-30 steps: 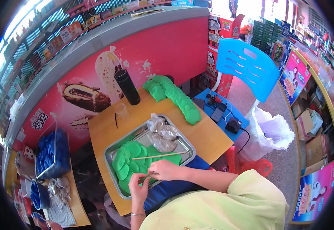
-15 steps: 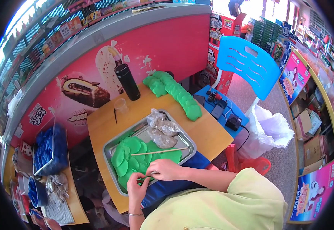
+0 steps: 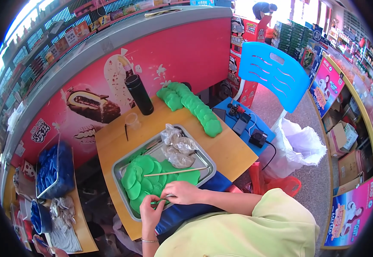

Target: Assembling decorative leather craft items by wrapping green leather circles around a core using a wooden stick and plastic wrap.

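Over the near edge of a metal tray [image 3: 210, 176], my left hand [image 3: 150, 210] and my right hand [image 3: 180, 192] meet, fingertips pinched together. A small green piece shows between them, mostly hidden by the fingers; its exact kind I cannot make out. Thin round green pieces [image 3: 142, 171] lie overlapping in the tray beneath and beyond my hands. Across them rests a slim pale stick [image 3: 173, 171]. Clear plastic bags [image 3: 180, 150] with greyish contents sit at the tray's far side.
Overlapping green pieces [image 3: 195, 106] form a row on the wooden table [image 3: 233, 150], near a black bottle [image 3: 139, 95] and a clear cup [image 3: 132, 120]. A blue chair [image 3: 274, 73] and white sack [image 3: 296, 145] stand right. Blue pieces fill a bin [image 3: 54, 169] at left.
The view has shifted slightly. My hands stay pinched together over the tray's near edge, with small finger movement. In the background, a person has come further into view.
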